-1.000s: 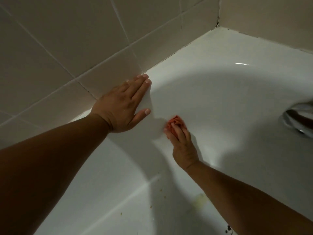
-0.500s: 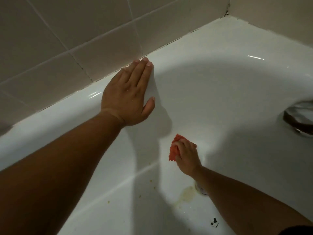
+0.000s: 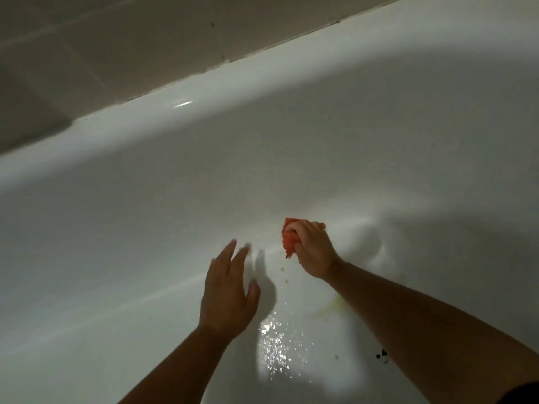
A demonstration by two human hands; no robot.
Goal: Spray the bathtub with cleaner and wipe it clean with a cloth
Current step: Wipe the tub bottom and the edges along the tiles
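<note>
Cloth [image 3: 289, 242]: soft, bunched, centre frame; grip by its wad.
Right hand [image 3: 313, 249]: clutches cloth.
Left hand [image 3: 229, 290]: fingers spread, empty.

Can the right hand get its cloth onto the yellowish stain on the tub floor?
Probably yes: the right hand grips the orange cloth just beyond the yellowish stain, which lies bare, nearer the person, with nothing between them.
</note>
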